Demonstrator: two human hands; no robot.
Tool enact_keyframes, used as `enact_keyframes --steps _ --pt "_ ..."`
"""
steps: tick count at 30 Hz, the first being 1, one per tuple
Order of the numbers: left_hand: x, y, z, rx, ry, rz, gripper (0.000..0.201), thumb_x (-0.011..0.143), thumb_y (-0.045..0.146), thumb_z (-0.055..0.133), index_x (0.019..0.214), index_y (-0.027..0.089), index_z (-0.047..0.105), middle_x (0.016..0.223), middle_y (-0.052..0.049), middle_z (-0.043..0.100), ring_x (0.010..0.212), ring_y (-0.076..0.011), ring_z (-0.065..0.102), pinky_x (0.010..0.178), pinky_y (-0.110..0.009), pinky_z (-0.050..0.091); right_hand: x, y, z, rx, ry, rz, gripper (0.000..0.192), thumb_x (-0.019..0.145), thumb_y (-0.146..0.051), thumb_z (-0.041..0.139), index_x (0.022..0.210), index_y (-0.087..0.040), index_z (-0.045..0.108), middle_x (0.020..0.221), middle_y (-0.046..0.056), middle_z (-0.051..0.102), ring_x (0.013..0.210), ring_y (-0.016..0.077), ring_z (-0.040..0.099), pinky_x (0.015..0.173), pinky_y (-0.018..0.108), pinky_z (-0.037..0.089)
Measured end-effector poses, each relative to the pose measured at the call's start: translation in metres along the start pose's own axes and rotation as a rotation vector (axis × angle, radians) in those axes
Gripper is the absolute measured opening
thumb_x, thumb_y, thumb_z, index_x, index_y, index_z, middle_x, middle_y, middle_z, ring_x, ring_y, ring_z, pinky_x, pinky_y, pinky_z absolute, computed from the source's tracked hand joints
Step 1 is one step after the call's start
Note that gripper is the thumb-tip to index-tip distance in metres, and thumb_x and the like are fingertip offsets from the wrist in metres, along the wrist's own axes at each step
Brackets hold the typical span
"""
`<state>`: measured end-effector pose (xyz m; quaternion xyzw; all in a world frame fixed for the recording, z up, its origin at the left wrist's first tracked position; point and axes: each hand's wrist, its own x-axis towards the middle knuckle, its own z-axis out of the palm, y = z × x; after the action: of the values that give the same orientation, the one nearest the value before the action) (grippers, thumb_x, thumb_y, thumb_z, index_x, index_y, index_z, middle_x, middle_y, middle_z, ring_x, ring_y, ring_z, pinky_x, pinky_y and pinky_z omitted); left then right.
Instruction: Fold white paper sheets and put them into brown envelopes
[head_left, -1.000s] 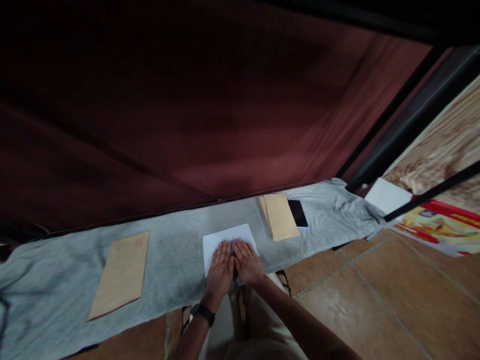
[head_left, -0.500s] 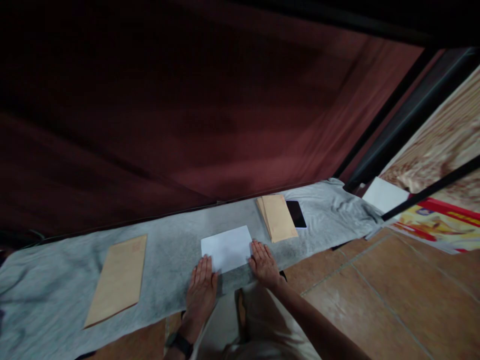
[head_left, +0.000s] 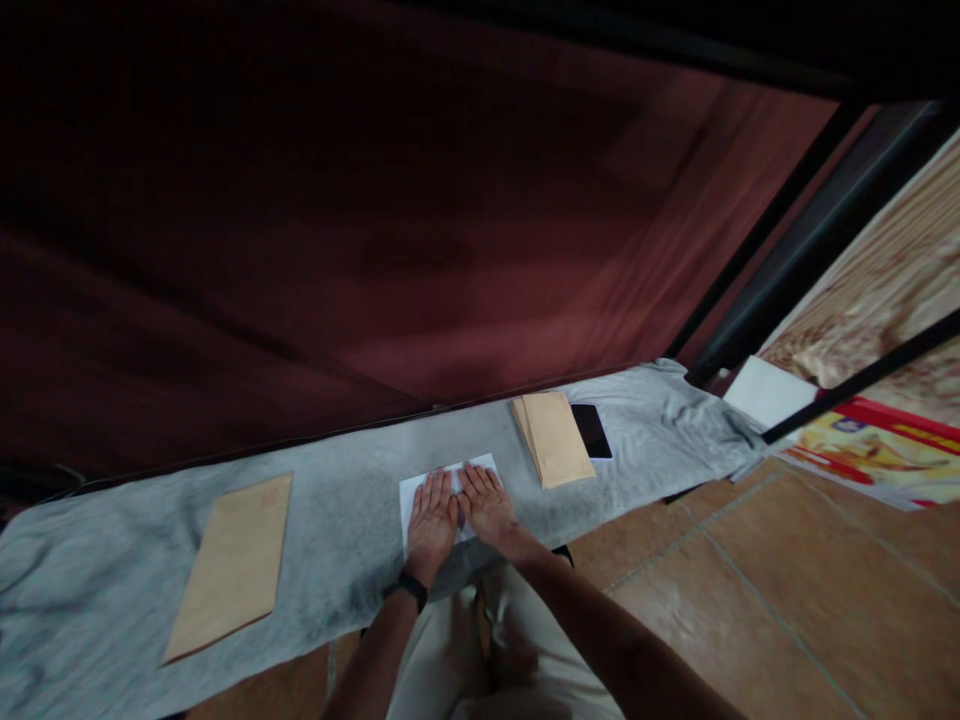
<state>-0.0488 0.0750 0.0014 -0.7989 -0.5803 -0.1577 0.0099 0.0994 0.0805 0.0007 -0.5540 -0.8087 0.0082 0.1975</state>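
A white sheet of paper (head_left: 411, 492) lies on the grey cloth, largely covered by my hands. My left hand (head_left: 433, 518) rests flat on its left half, fingers stretched forward. Beside it, my right hand (head_left: 486, 503) presses flat on the right half, fingers slightly spread. The two thumbs come together near the paper's middle. To the right lies a small stack of brown envelopes (head_left: 556, 440), overlapping the edge of a dark phone (head_left: 592, 432). Farther left is another brown envelope (head_left: 232, 565), lying flat.
The grey cloth (head_left: 337, 520) covers a long, narrow surface in front of me. Behind it hangs a dark red curtain (head_left: 465, 300). At the right stand black frame bars (head_left: 772, 250), with a colourful printed box (head_left: 877, 450) on the tiled floor (head_left: 712, 590).
Both my hands have moved inward and forward from the paper's side edges onto its middle. The envelopes and phone have stayed in place.
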Motion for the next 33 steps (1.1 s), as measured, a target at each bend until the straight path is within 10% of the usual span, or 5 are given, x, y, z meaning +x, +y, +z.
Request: enact_keyframes --steps 23,33 --pt "-0.063 -0.061 -0.021 0.003 0.072 -0.168 0.064 0.101 0.044 0.02 0.156 0.013 0.033 0.156 -0.014 0.045 0.149 -0.0279 0.033 0.122 -0.052 0.027 -0.076 0.054 -0.029 -0.12 0.11 0.174 0.057 0.103 -0.026 0.034 0.158 -0.01 0.03 0.155 0.015 0.045 0.142 0.0263 0.043 0.119 0.045 0.031" --pt "-0.068 0.033 -0.014 -0.089 0.049 0.07 0.058 0.102 0.034 0.028 0.156 0.014 0.032 0.158 -0.013 0.042 0.149 -0.0251 0.035 0.12 -0.048 0.034 -0.088 0.002 -0.034 0.019 -0.003 -0.082 0.056 0.103 -0.03 0.043 0.157 -0.017 0.034 0.156 0.009 0.045 0.142 0.0219 0.043 0.118 0.041 0.034"
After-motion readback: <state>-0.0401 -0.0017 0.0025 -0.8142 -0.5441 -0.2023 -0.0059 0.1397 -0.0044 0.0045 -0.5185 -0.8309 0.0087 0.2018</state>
